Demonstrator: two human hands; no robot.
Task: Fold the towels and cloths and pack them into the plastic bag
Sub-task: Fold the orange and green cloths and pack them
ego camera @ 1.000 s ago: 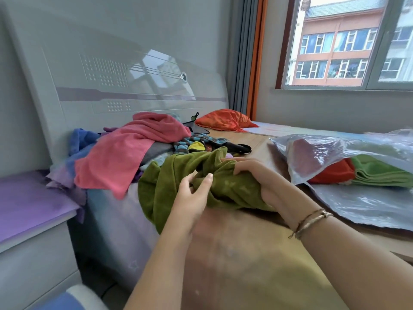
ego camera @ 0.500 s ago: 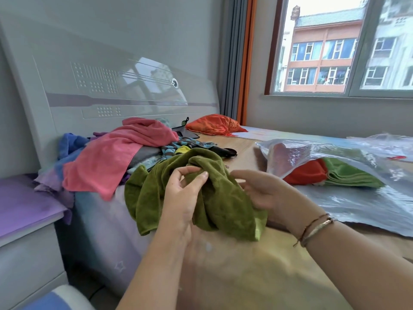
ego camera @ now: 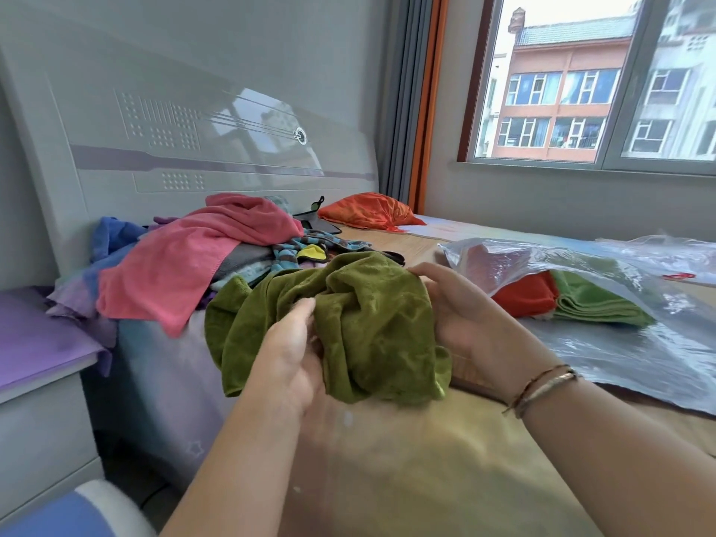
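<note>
Both the left hand [ego camera: 288,356] and right hand [ego camera: 461,315] grip the crumpled olive towel [ego camera: 364,323] over the bed [ego camera: 407,470] (still unfolded), so next it likely needs spreading flat before reaching the plastic bag [ego camera: 581,343].

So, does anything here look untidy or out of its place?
Mostly the unfolded pile by the headboard: a pink towel hangs over the bed edge. The olive towel in both hands is crumpled.

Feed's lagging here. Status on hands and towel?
Both hands, left and right, gripping bunched olive-green towel. Unfolded. Plastic bag holds two folded cloths. Nothing blocking.
</note>
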